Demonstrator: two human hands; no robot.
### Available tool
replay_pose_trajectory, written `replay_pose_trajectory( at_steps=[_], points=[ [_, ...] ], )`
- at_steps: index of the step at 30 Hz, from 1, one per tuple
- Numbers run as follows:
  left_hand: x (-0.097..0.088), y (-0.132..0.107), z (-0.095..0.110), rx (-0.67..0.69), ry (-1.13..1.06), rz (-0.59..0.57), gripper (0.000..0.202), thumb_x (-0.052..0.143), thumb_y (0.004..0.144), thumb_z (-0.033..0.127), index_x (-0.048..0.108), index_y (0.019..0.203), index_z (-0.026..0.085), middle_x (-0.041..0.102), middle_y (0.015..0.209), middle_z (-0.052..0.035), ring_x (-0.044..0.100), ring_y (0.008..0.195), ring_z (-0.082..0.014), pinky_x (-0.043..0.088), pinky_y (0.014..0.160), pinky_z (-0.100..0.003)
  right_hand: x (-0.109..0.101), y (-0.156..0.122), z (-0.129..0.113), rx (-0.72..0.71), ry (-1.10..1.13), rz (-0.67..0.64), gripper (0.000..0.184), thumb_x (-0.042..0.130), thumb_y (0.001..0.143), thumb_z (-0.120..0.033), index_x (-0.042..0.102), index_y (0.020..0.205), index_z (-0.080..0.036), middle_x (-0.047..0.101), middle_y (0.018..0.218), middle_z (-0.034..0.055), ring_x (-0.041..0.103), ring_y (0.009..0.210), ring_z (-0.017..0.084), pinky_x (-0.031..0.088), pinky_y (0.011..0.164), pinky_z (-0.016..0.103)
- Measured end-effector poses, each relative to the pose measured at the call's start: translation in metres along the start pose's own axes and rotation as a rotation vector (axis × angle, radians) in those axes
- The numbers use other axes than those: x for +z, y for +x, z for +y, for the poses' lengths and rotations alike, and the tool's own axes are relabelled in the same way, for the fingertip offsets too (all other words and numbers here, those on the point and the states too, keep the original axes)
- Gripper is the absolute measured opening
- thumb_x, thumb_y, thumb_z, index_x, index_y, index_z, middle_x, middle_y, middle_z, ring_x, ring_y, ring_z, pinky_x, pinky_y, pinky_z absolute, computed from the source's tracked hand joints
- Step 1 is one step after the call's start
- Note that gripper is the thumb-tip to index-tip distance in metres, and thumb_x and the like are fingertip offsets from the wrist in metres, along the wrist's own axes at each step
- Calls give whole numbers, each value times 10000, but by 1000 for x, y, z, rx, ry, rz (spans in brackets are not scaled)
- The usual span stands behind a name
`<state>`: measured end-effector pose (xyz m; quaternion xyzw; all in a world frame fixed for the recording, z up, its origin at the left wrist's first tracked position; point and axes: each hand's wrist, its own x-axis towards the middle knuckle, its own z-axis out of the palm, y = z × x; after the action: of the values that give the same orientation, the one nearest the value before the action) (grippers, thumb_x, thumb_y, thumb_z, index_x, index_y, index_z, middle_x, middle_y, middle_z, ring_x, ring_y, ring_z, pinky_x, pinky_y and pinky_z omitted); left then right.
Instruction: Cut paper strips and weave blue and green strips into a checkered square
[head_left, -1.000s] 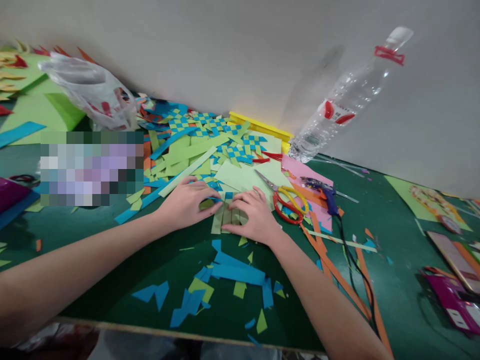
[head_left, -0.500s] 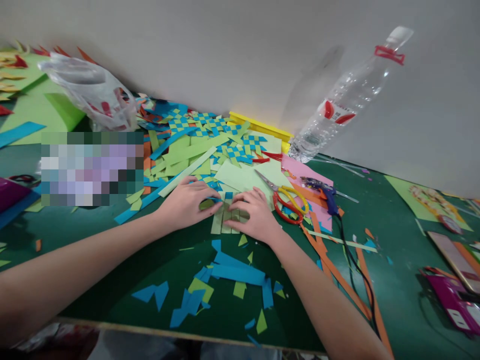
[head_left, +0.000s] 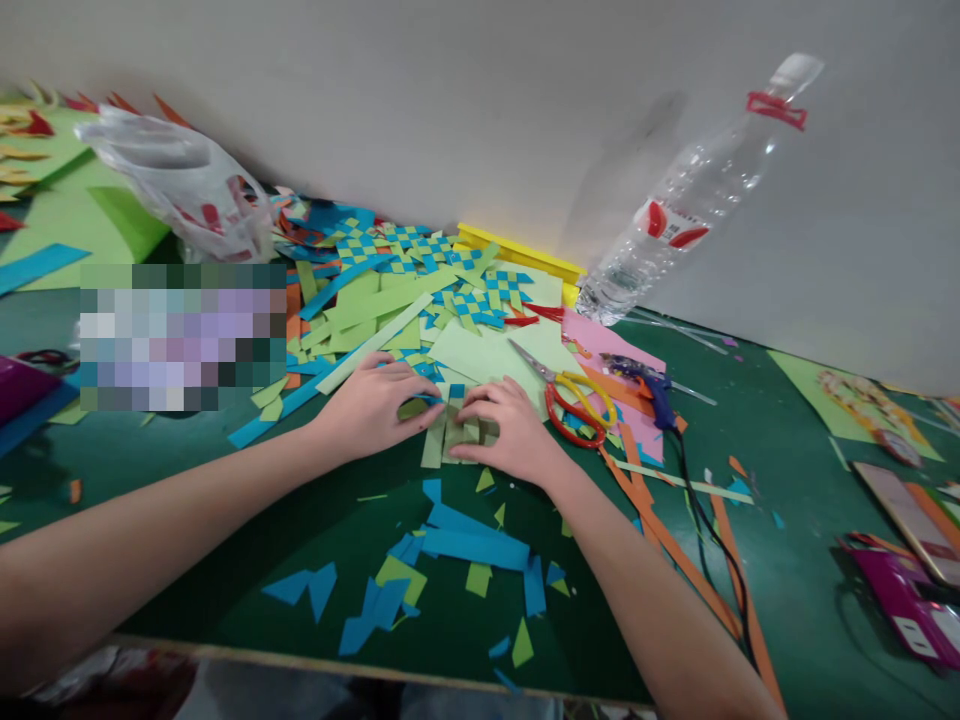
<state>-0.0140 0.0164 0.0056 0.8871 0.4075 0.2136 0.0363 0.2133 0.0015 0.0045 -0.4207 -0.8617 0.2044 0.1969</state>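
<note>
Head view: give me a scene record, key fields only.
left hand: at left edge of green paper strips, grip unclear
right hand: fingers pressing on the strips
scissors: red and yellow handles, right of right hand
bottle: clear plastic, red label, beyond the scissors
table: green, strewn with blue scraps

L hand point(head_left: 371, 405) & R hand point(head_left: 510, 432) rest on a bunch of light-green paper strips point(head_left: 448, 440), fingers point(head_left: 480, 403) pressing it to the green bench point(head_left: 225, 560), just left of the scissors point(head_left: 574, 400). Blue/green scraps point(head_left: 469, 548) lie below-left of the scissors; plastic bottle point(head_left: 697, 190) leans on wall point(head_left: 450, 100), up-right of them.
</note>
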Motion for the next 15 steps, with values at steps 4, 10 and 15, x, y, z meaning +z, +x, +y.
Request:
replay_pose_trajectory(
  at_steps=[4,10,15],
  points=[
    [1,0,0,-3,1,-3,270,485,921,407,678,934,218,738,893,-18,678,850,-212,388,909,-410,1,0,1,1,9,8,304,767,713,-468,690,907,-247,632,1077,34,562,1088,234,207,1131,534],
    [1,0,-1,-6,1,-3,270,485,919,407,681,928,220,740,899,-24,678,852,-213,387,920,-409,3,-1,-3,13,-8,37,211,728,760,-407,684,886,-243,638,1048,29,564,1076,229,189,1135,539],
    [2,0,-1,-5,-1,8,262,493,913,403,685,924,225,740,896,-21,681,844,-212,393,917,-404,2,-2,-4,-12,-30,39,191,701,770,-378,683,894,-234,637,1048,40,560,1060,233,230,1111,526]
  ],
)
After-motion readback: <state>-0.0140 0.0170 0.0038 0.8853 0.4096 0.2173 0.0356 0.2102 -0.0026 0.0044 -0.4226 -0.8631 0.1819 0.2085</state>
